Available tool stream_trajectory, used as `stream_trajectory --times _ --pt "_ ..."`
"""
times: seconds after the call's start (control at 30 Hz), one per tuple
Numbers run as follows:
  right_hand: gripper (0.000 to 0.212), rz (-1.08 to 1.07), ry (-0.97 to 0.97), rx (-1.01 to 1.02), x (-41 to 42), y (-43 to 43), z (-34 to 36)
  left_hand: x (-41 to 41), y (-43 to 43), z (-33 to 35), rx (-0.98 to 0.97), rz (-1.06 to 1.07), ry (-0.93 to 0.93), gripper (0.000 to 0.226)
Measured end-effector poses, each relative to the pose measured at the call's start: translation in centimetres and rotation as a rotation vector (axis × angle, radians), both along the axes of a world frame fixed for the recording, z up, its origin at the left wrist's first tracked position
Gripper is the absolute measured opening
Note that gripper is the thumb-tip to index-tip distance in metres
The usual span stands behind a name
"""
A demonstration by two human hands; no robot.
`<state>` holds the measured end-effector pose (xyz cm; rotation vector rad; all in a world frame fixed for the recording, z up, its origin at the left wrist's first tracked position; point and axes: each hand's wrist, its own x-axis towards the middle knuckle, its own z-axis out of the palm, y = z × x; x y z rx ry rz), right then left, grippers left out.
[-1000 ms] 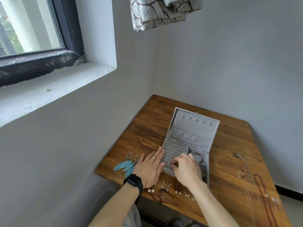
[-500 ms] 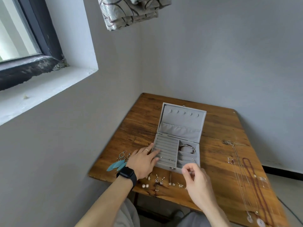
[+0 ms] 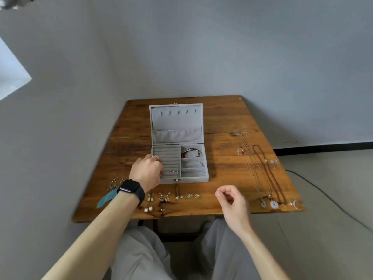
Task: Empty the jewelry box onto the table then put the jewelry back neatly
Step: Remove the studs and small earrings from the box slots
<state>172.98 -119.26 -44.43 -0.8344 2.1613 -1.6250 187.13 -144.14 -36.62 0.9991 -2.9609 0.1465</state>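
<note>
Bracelets (image 3: 191,153) sit in the jewelry box (image 3: 175,120); earrings (image 3: 164,197) and necklaces (image 3: 268,172) wait on the worktop (image 3: 226,118). Left hand (image 3: 146,172) holds the box; right hand (image 3: 232,203) fingers curl, maybe empty.

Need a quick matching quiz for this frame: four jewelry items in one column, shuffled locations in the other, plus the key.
1 teal feather earrings
2 red bead necklace
3 bracelets
4 stud earrings

A inside the jewelry box, right-hand compartment
B right side of the table
C table's near edge, in front of the box
D table's near-left corner

Pairs: 1-D, 2-B, 3-A, 4-C
</note>
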Motion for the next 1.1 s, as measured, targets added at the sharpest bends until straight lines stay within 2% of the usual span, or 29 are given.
stream_trajectory --times 0.2,0.37,0.43,0.63,0.7,0.9,1.0,1.1 --pt "0.016 0.014 0.091 0.033 0.2 0.4 -0.6 -1.0 0.1 0.4 0.032 0.04 0.005 0.011" --pt "0.012 0.026 0.142 0.043 0.4 0.6 -0.7 -0.9 0.0 0.6 0.184 0.098 0.068 0.007" --pt "0.016 0.017 0.146 0.048 0.5 0.7 -0.6 -0.4 0.1 0.6 0.256 0.108 0.166 0.007" --pt "0.011 0.032 0.189 0.063 1.1 1.0 0.3 3.7 3.2 -0.4 0.341 0.174 0.768 0.005" --pt "0.011 0.028 0.22 0.075 2.1 1.1 0.5 5.5 4.8 -1.3 0.399 0.219 0.9 0.007" --pt "0.011 0.156 0.43 0.102 5.8 -0.4 1.1 8.1 6.8 -4.7 0.587 0.424 1.004 0.009" --pt "0.012 0.162 0.45 0.152 6.6 -1.6 1.0 8.5 6.7 -5.4 0.643 0.519 1.099 0.008" --pt "0.012 0.172 0.488 0.19 7.1 -2.7 0.9 9.0 6.3 -5.8 0.665 0.538 1.113 0.006"
